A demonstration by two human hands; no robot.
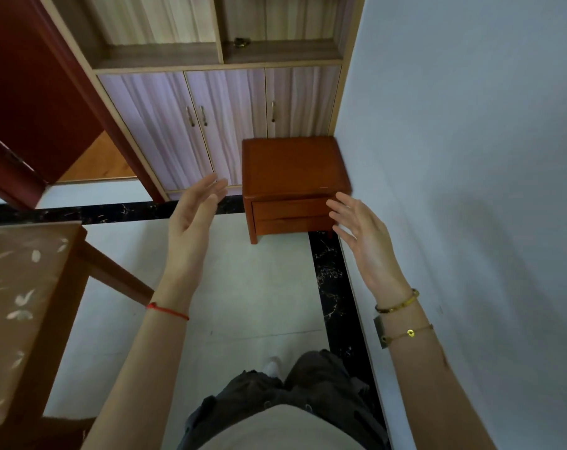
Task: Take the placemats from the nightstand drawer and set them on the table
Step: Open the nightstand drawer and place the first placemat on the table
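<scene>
1. Reaching forward with both arms, a person stands over a small wooden nightstand (pixel 295 167) tucked into the corner where a pale wall (pixel 454 157) meets a cabinet (pixel 217 125) with closed doors

2. Left hand (pixel 194 216) is spread open, palm turned inward, fingers straight and gripping nothing; it hangs in the air to the left of the nightstand, well short of touching it

3. Right hand (pixel 360 228) is likewise open and empty, palm facing the left one, its fingertips crossing the right end of the top drawer (pixel 291 207) in this view; whether they touch the wood cannot be told

4. Both drawers look shut, the lower drawer (pixel 291 225) just beneath the upper, so the placemats are out of sight and presumably inside one of them

5. Palms held facing each other, about as wide apart as the nightstand, suggest an approach to the drawer front rather than a grasp already made; the task appears to be at its very start

6. At the left edge of the frame stands the worktop (pixel 19 303), a patterned surface on a wooden frame, bare at its near corner and close enough to the person to receive the placemats with a turn
</scene>
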